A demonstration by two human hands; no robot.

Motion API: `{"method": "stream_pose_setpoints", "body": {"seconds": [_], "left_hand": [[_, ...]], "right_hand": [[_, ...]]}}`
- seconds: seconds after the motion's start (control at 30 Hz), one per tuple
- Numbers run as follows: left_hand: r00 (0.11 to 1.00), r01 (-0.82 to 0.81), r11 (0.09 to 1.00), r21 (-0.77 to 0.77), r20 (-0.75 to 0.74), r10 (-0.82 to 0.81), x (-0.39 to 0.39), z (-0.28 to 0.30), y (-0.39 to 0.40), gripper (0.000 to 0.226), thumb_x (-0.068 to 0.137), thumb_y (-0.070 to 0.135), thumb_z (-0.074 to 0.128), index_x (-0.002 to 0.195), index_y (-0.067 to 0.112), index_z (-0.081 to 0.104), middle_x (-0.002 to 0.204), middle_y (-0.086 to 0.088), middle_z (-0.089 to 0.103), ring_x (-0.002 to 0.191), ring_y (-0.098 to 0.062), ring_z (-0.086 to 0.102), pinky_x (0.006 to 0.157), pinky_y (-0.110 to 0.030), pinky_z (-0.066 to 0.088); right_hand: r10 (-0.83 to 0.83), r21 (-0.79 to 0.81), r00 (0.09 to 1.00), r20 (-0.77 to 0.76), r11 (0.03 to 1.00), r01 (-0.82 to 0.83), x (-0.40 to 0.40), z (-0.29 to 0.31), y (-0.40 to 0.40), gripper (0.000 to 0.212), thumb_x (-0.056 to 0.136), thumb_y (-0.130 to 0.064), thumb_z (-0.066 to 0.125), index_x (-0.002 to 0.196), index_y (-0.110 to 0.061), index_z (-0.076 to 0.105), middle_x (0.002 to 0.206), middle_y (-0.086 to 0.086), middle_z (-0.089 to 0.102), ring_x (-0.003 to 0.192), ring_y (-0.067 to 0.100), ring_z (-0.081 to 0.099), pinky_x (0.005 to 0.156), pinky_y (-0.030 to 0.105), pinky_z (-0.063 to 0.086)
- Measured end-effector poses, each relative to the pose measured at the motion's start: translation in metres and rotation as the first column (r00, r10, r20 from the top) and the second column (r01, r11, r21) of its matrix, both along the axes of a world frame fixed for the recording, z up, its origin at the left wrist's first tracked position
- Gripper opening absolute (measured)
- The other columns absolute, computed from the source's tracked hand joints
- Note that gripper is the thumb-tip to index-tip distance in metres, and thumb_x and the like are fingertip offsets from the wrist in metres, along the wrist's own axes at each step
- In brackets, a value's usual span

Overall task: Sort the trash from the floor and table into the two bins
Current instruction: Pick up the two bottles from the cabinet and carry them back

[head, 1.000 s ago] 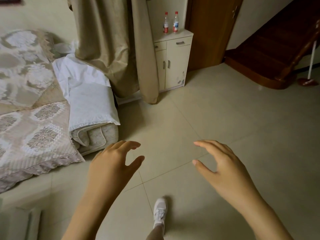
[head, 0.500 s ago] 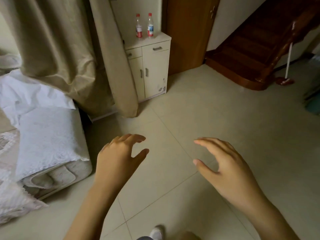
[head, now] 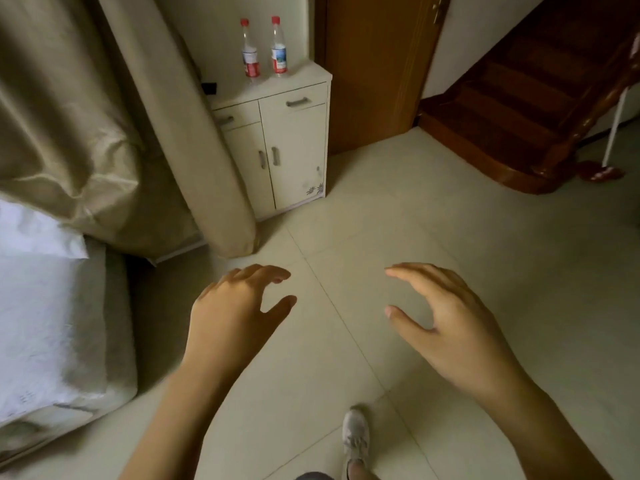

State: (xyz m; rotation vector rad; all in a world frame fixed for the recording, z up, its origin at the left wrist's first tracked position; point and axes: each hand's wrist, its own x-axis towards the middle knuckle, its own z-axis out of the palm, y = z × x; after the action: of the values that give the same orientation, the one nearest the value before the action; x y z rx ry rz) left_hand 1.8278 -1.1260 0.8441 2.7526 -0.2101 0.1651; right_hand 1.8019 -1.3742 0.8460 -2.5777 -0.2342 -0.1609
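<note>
My left hand (head: pixel 239 313) and my right hand (head: pixel 446 320) hover side by side over the pale tiled floor (head: pixel 398 244), palms down, fingers curled and apart, holding nothing. Two clear plastic bottles with red caps stand on a small cream cabinet (head: pixel 294 143) against the far wall: the left bottle (head: pixel 250 50) with a red label and the right bottle (head: pixel 278 46) with a blue and red label. Neither bin is in view, and I see no trash on the floor.
A beige curtain (head: pixel 104 116) hangs left of the cabinet, reaching the floor. A sofa end with a white cover (head: pixel 45 306) fills the left edge. A wooden door (head: pixel 374 64), dark wooden stairs (head: pixel 519 98) and a red-headed mop (head: pixel 602 173) lie at the back right. My shoe (head: pixel 355 434) is below.
The view has swung right and moved closer to the cabinet; the patterned sofa has slid out at the left. Both hands keep the same open pose in front of me.
</note>
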Motion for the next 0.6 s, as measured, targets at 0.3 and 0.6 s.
{"method": "stream_pose_setpoints", "body": {"seconds": [0.3, 0.6], "left_hand": [[0.992, -0.123, 0.992, 0.009, -0.014, 0.123, 0.125, -0.003, -0.045, 0.031, 0.078, 0.041, 0.073, 0.107, 0.029, 0.069, 0.102, 0.010, 0.071, 0.089, -0.015, 0.067, 0.070, -0.033, 0.055], [0.975, -0.223, 0.975, -0.018, -0.016, 0.222, 0.285, -0.022, -0.032, 0.034, 0.081, 0.043, 0.068, 0.112, 0.028, 0.066, 0.109, 0.008, 0.070, 0.096, -0.014, 0.067, 0.080, -0.037, 0.056]], "right_hand": [[0.123, -0.009, 0.992, -0.012, 0.992, -0.123, 0.162, 0.009, -0.046, 0.041, 0.085, -0.033, 0.065, 0.124, -0.029, 0.056, 0.124, -0.018, 0.056, 0.118, -0.001, 0.043, 0.093, 0.019, 0.035], [0.208, -0.018, 0.978, 0.029, 0.978, -0.207, 0.334, 0.007, -0.034, 0.044, 0.080, -0.040, 0.056, 0.123, -0.029, 0.058, 0.123, -0.017, 0.057, 0.117, 0.001, 0.046, 0.095, 0.018, 0.038]]}}
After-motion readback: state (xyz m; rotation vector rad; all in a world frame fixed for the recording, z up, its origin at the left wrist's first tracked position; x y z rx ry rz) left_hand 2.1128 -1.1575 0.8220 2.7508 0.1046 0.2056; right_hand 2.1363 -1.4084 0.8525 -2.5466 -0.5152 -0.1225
